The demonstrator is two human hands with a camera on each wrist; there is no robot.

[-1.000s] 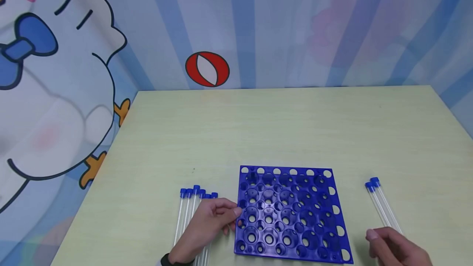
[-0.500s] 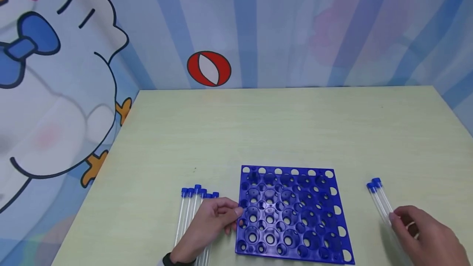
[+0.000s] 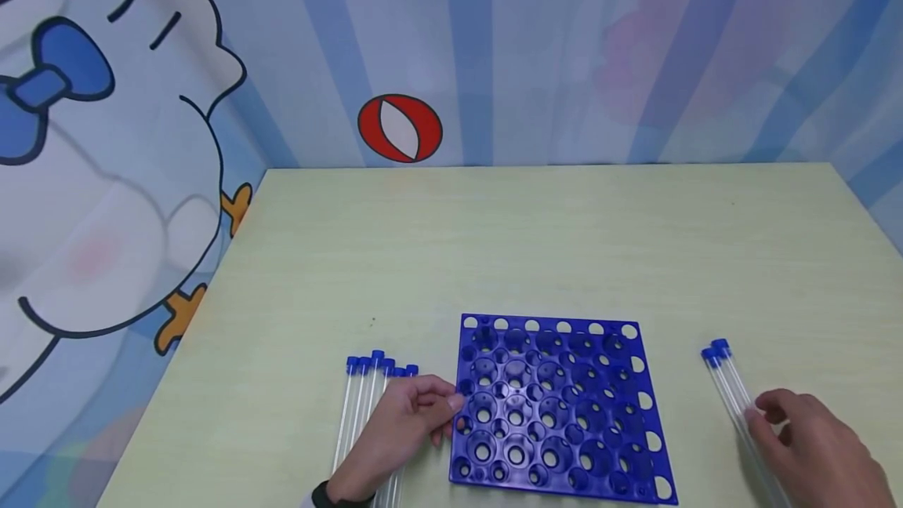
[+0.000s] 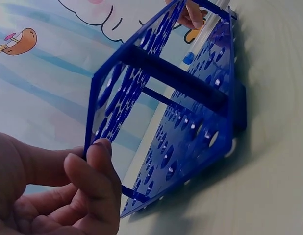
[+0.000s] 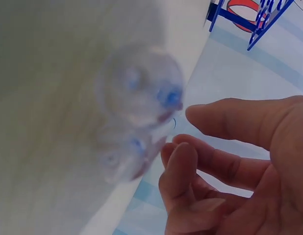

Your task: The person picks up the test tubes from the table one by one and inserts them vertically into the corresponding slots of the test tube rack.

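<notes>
A blue test tube rack (image 3: 534,373) with rows of round holes stands at the front middle of the table. My left hand (image 3: 398,433) pinches its upper left edge between thumb and fingers; the left wrist view shows the rack's two plates (image 4: 186,81) joined by bars. Two clear tubes with blue caps (image 3: 735,394) lie side by side to the right of the rack. My right hand (image 3: 821,445) is beside them, thumb and fingers bent and apart. In the right wrist view the tubes' blurred round ends (image 5: 141,83) appear just beyond the fingertips; contact is unclear.
Several more blue-capped tubes (image 3: 361,398) lie left of the rack, partly hidden under my left forearm. The pale wooden table (image 3: 536,241) ends at a cartoon-printed cloth backdrop (image 3: 536,53) at the back and left. A dark band (image 3: 339,496) circles my left wrist.
My right hand has moved right and forward to the two tubes, then stayed nearly still over the last half second. The left hand keeps its hold on the rack.
</notes>
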